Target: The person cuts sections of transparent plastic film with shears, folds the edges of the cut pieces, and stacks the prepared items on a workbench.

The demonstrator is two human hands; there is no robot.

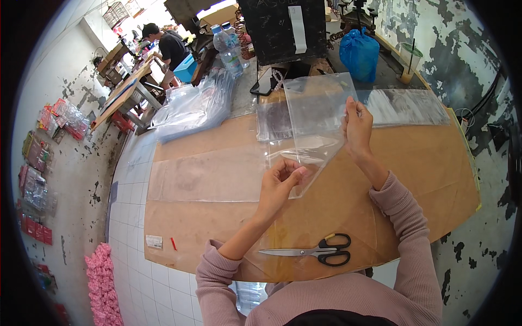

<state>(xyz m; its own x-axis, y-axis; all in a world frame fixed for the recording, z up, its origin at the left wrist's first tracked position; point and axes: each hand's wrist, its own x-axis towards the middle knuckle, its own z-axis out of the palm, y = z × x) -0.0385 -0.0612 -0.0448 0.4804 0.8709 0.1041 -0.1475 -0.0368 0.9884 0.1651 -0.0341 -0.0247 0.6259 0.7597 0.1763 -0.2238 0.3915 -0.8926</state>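
A clear plastic sheet (319, 111), folded or layered, is held up over the table between my two hands. My right hand (357, 130) pinches its right edge, higher and farther away. My left hand (281, 183) is closed with thumb and fingers at the sheet's lower left part. Beneath the left hand, a long flat clear plastic piece (209, 173) lies across the brown-covered table (391, 179). Behind the raised sheet lies another stack of clear plastic (405, 107), partly hidden by it. Scissors with black handles (333, 251) lie near the table's front edge.
A pile of clear plastic (196, 106) sits at the back left, beside water bottles (227, 49). Along the back are a black box (283, 32), a phone (263, 82), a blue bag (359, 54) and a drink cup (409, 60). A person (169, 51) works at another table.
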